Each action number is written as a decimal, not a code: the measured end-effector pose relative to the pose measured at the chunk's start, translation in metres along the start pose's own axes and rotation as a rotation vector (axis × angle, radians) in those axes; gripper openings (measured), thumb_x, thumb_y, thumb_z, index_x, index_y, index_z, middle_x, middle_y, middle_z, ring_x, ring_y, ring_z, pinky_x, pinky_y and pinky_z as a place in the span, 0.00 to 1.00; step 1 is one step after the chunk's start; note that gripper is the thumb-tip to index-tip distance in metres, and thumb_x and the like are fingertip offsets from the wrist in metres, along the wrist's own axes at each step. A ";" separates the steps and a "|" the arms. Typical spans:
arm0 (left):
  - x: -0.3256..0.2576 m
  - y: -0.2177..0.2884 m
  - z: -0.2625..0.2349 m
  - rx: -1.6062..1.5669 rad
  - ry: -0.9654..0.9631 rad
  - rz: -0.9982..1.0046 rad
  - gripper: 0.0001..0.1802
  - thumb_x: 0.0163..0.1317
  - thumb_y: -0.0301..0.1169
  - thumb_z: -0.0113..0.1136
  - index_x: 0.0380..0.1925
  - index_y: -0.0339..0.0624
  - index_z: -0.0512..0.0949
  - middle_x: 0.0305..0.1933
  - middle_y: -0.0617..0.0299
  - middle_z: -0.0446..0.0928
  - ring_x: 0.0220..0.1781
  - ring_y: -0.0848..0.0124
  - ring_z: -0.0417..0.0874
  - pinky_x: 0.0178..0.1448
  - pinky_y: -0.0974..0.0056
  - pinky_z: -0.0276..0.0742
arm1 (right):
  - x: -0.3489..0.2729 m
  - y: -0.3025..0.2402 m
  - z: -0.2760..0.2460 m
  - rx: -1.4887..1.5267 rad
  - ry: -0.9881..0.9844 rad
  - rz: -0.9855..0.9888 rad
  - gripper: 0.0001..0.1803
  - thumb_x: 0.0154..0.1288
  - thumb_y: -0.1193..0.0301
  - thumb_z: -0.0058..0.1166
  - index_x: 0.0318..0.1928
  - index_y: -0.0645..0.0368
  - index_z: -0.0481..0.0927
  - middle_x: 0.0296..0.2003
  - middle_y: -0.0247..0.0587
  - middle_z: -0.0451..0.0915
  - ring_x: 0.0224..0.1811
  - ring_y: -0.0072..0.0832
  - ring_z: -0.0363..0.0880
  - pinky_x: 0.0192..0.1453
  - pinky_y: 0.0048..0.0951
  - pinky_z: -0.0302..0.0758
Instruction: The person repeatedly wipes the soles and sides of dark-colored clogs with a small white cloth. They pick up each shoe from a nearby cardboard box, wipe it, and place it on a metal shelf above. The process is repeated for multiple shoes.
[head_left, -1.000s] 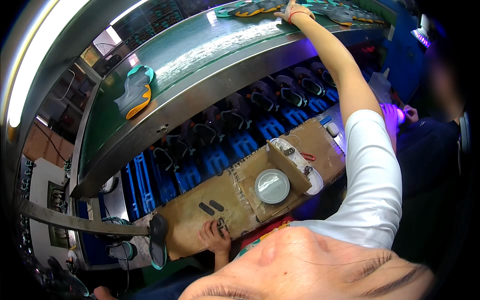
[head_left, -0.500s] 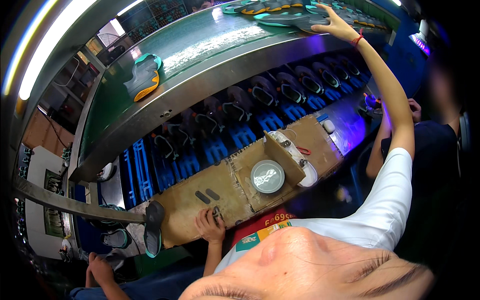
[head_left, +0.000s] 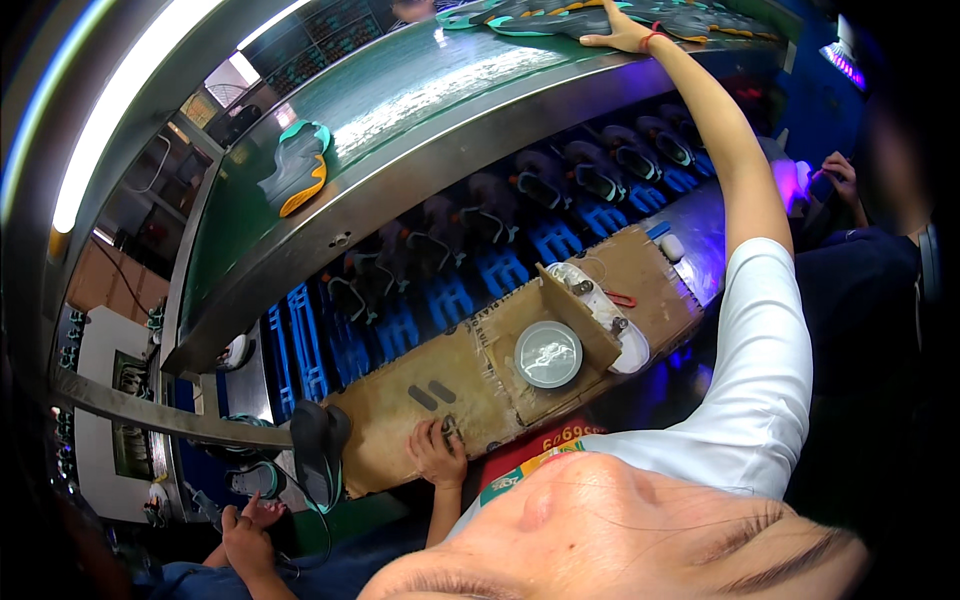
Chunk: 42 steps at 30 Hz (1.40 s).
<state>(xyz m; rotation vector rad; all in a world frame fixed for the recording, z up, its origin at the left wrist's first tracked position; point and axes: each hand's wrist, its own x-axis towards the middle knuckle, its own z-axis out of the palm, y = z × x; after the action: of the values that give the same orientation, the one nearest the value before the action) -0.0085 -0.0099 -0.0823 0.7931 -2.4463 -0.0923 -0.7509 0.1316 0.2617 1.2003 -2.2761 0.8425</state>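
On the far green shelf, my right hand lies with fingers spread over the heaped shoe soles, its thumb apart near the shelf's front. Those soles are grey with teal and orange edges; the fingertips are partly cut off by the top of the view. Close to my body, my left hand rests on the brown cardboard, fingers loosely bent and apart. Beside its fingertips lies a small dark spot or piece that I cannot make out. Two dark oval pads lie just beyond it.
Below the shelf, a row of dark shoe uppers sits on blue racks. A round grey lid and a white tray flank a cardboard divider. One sole lies alone on the shelf. Co-workers' hands appear at both sides.
My right hand has moved left along the soles, and the sole near it has shifted left and away. My left hand stays on the cardboard. The view has turned slightly.
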 end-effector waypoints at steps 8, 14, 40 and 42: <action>0.004 0.003 0.002 0.036 -0.041 0.048 0.21 0.58 0.40 0.53 0.51 0.46 0.76 0.56 0.55 0.72 0.62 0.55 0.71 0.70 0.43 0.57 | 0.010 0.003 -0.005 -0.274 -0.019 0.362 0.64 0.48 0.40 0.67 0.76 0.50 0.41 0.67 0.58 0.64 0.69 0.50 0.64 0.70 0.55 0.59; 0.009 0.010 0.000 -0.013 -0.046 -0.031 0.21 0.58 0.40 0.52 0.50 0.46 0.76 0.55 0.54 0.72 0.61 0.54 0.72 0.68 0.43 0.59 | -0.009 0.026 -0.033 -0.504 0.610 0.315 0.47 0.51 0.44 0.65 0.69 0.43 0.61 0.57 0.51 0.70 0.62 0.46 0.66 0.63 0.54 0.62; 0.016 0.018 -0.005 -0.008 0.030 0.030 0.20 0.59 0.40 0.51 0.48 0.42 0.76 0.53 0.52 0.73 0.58 0.52 0.72 0.66 0.45 0.62 | -0.008 0.124 -0.061 -0.129 0.229 0.306 0.59 0.46 0.47 0.73 0.72 0.57 0.54 0.61 0.62 0.71 0.65 0.48 0.71 0.68 0.36 0.67; 0.016 0.020 -0.008 -0.004 0.034 0.013 0.20 0.59 0.39 0.51 0.48 0.42 0.76 0.53 0.53 0.73 0.59 0.52 0.72 0.66 0.45 0.62 | 0.000 0.112 -0.048 -0.351 0.226 0.445 0.54 0.50 0.45 0.69 0.72 0.48 0.55 0.60 0.61 0.72 0.64 0.48 0.71 0.65 0.39 0.69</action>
<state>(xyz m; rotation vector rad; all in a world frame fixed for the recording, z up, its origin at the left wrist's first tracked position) -0.0253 -0.0013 -0.0635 0.7705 -2.4185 -0.0785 -0.8405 0.2139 0.2614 0.4295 -2.4004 0.6445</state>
